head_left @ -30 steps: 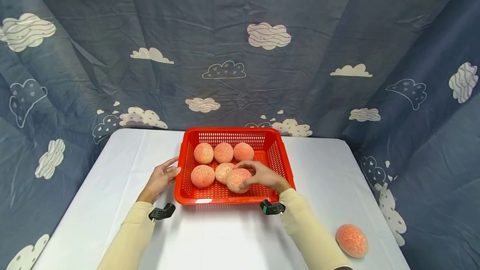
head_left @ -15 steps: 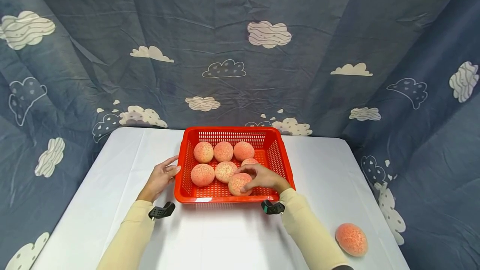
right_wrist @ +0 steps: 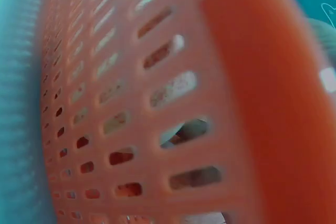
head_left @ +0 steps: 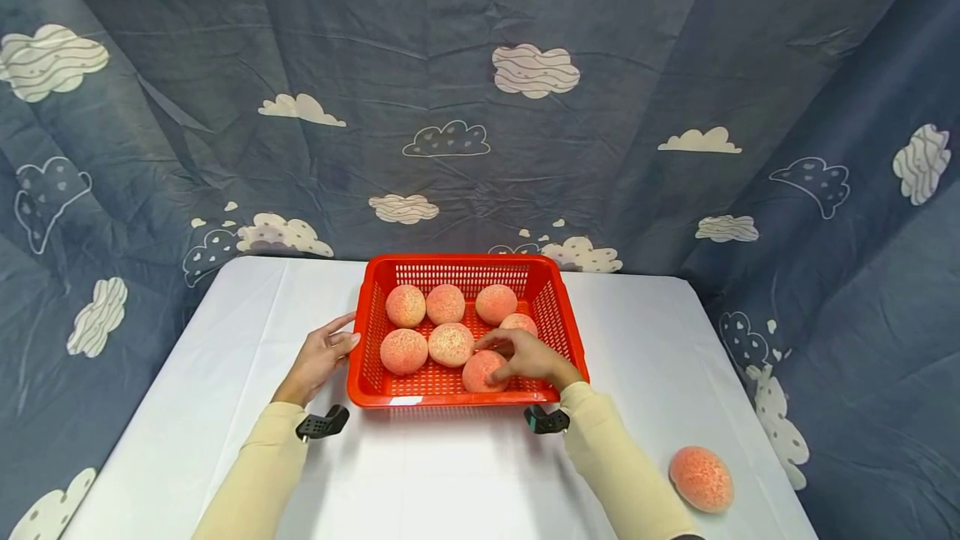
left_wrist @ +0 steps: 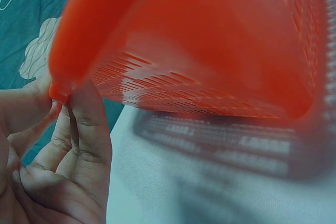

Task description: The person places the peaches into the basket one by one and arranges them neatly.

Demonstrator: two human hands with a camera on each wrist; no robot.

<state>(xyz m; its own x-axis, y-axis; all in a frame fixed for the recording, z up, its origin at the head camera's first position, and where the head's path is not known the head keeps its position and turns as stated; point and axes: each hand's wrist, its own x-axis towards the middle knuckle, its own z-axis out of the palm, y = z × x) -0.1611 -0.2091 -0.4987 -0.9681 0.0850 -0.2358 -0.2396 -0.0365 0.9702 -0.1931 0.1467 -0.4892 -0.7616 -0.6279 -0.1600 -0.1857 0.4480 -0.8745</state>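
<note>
A red plastic basket (head_left: pixel 450 400) with slotted walls stands on the white table. My left hand (head_left: pixel 311 365) pinches its left rim; in the left wrist view the thumb and fingers (left_wrist: pixel 92 140) meet at the rim's edge. Reaching in over the front right, my right hand (head_left: pixel 528 354) grips a pinkish peach (head_left: pixel 480 373) near the front wall. Beside that peach lies a paler, speckled peach (head_left: pixel 451 345). Another peach (head_left: pixel 519 323) shows partly behind the right hand. The right wrist view is mostly filled by the basket's slotted wall (right_wrist: pixel 126 103), with the hand largely hidden behind it.
More peaches line the basket's back and left, among them a back right peach (head_left: pixel 497 304) and a front left peach (head_left: pixel 403 352). One peach (head_left: pixel 701 479) lies outside, on the table's right side. A dark cloud-patterned cloth (head_left: pixel 450 182) hangs behind the table.
The gripped peach has shifted slightly right and toward the front and shows a pinker side. The back right peach has shifted right, and another has come into sight behind the right hand.
</note>
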